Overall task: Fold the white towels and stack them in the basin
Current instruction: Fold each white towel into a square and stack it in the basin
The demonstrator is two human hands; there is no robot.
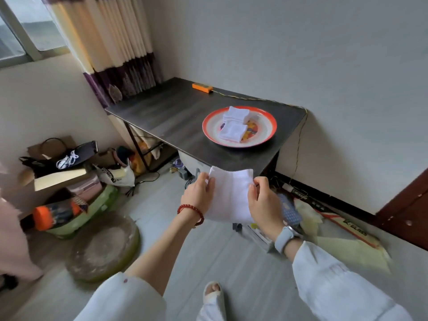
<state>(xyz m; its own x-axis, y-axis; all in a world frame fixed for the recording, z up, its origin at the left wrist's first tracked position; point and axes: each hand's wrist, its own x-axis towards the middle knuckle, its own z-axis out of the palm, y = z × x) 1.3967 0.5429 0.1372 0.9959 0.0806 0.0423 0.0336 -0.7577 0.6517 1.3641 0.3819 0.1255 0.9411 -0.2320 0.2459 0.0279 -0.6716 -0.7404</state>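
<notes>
We hold a white towel (231,195) in the air above the floor, in front of the dark table (176,117). Our left hand (198,193) pinches its left edge and our right hand (262,198) pinches its right edge, fingers curled. Farther, on the table, the red-rimmed basin (266,120) contains folded towels (234,123) in two piles.

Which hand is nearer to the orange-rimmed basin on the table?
Right. The right hand is just below the basin; the left hand is farther left. Both hold one towel.
</notes>
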